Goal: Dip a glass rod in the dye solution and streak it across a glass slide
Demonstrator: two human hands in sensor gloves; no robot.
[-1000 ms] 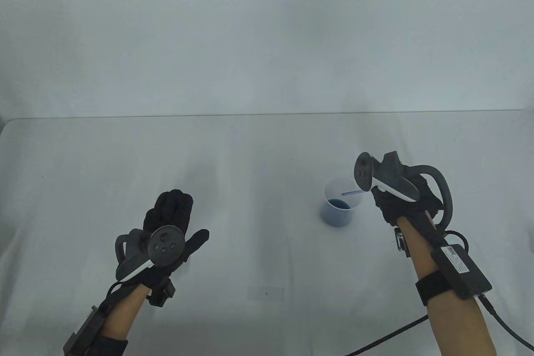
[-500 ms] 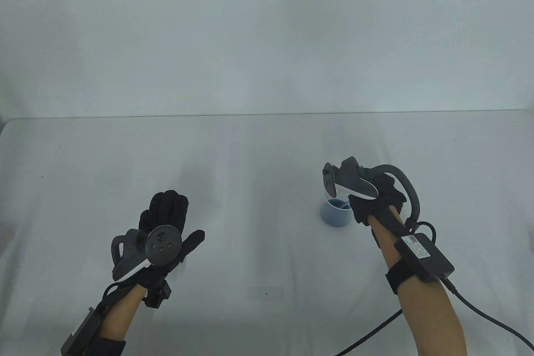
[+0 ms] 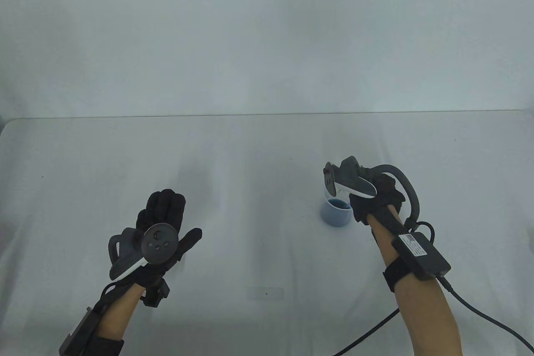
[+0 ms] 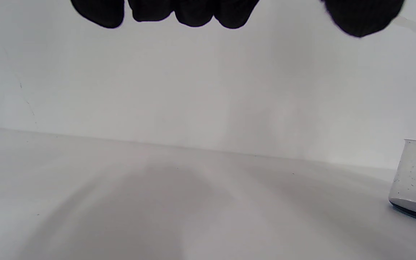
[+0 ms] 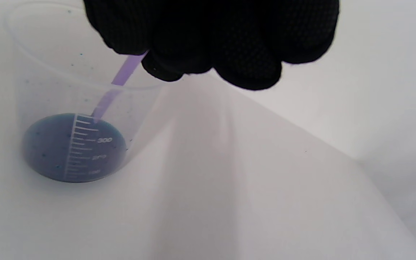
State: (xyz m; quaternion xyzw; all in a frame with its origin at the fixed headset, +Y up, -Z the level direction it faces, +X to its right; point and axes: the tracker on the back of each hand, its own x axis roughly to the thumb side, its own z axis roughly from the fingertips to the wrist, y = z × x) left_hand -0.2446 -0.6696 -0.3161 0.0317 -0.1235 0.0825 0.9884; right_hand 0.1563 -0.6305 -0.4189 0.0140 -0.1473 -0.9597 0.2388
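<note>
A clear plastic beaker [image 3: 336,212] with dark blue dye stands right of the table's middle; it also shows in the right wrist view [image 5: 74,144] and at the left wrist view's right edge [image 4: 415,180]. My right hand [image 3: 367,201] is over the beaker's right rim and pinches a thin violet-tinted rod [image 5: 119,81], whose tip reaches the dye surface. A glass slide [image 3: 265,292] lies flat near the table's front edge, between the hands. My left hand [image 3: 164,216] hovers empty at the left with its fingers [image 4: 193,12] spread.
The white table [image 3: 250,155] ends at a pale wall at the back. A black cable [image 3: 479,314] trails from my right wrist to the front right corner.
My right hand moved left and down from beside the beaker to over its rim, bringing the rod's tip down into the dye. My left hand drifted slightly left.
</note>
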